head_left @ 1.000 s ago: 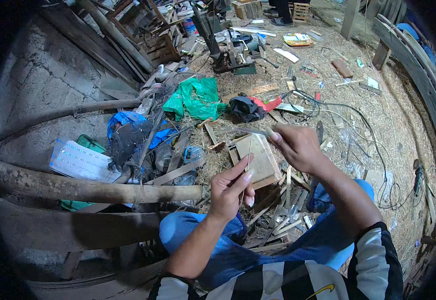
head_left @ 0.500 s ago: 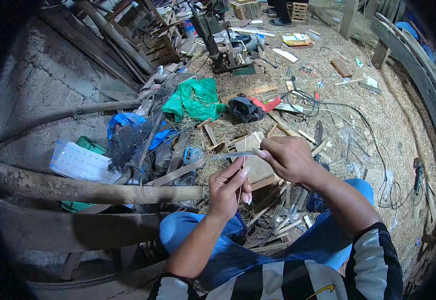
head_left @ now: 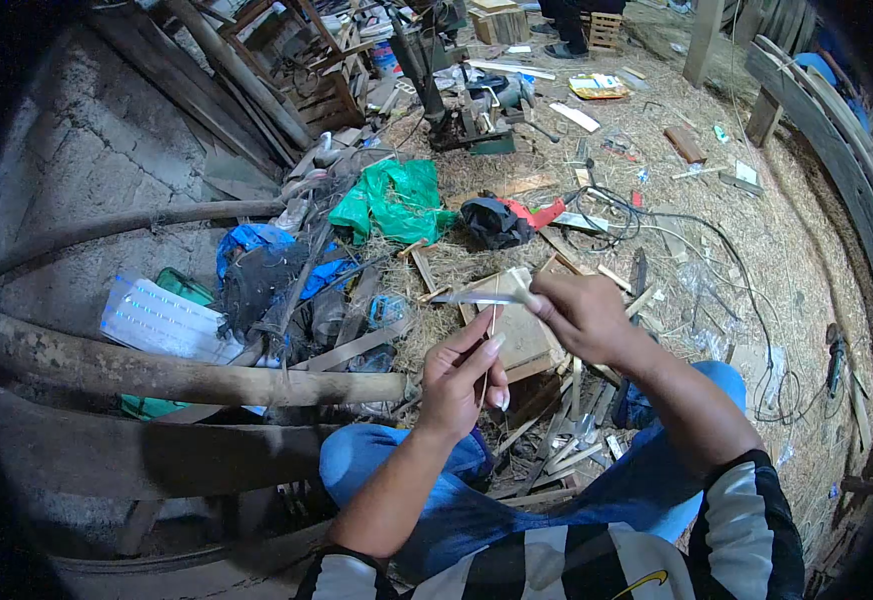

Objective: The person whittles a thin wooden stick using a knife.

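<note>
Admittedly, we lose most of the knife's handle inside our right fingers, which are closed around it; its slightly blurred blade points to nine o'clock. Our left fingers pinch a thin stick, partly hidden by them, its top between twelve and one. Blade crosses stick; whether they touch, we cannot tell.

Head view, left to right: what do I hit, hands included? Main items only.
White sheet → green plastic → left hand → right hand → brown block → dark slim object. Left out: blade and thin strip, which overlap the left hand's span.
</note>
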Available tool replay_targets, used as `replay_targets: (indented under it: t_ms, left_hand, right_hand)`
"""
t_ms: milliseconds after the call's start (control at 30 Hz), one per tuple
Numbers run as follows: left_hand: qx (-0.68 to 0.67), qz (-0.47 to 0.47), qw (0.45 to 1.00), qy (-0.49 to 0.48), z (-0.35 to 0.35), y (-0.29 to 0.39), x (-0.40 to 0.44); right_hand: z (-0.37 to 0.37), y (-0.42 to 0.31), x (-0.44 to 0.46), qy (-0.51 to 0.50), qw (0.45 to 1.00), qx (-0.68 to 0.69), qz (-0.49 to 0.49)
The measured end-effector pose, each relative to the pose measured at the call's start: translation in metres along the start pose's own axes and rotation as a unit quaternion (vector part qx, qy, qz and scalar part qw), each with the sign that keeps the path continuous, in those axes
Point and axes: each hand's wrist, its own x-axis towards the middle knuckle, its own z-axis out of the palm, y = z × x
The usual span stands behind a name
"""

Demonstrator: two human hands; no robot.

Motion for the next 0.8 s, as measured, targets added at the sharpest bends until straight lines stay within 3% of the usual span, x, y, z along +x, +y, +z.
replay_targets:
  t_ms: [333, 533, 633, 700, 800]
  left_hand:
    - [0.057, -0.007, 0.996, -0.061, 0.003, 0.002, 0.003]
    - [0.061, -0.011, 0.991, -0.119, 0.006, 0.004, -0.002]
    - [0.033, -0.006, 0.993, -0.111, 0.006, 0.003, 0.0]
    - [0.022, 0.002, 0.996, -0.088, 0.005, 0.002, 0.0]
    - [0.025, 0.004, 0.998, -0.061, 0.005, 0.002, 0.0]
  right_hand:
    - [-0.002, -0.005, -0.001, -0.04, 0.999, -0.022, -0.017]
    - [-0.011, 0.019, 0.008, -0.003, 0.998, -0.059, 0.027]
    - [-0.015, 0.014, 0.009, -0.004, 0.998, -0.051, 0.043]
    - [-0.015, -0.004, 0.005, 0.048, 0.998, 0.018, 0.031]
    - [-0.004, -0.007, -0.002, 0.002, 1.0, -0.001, 0.005]
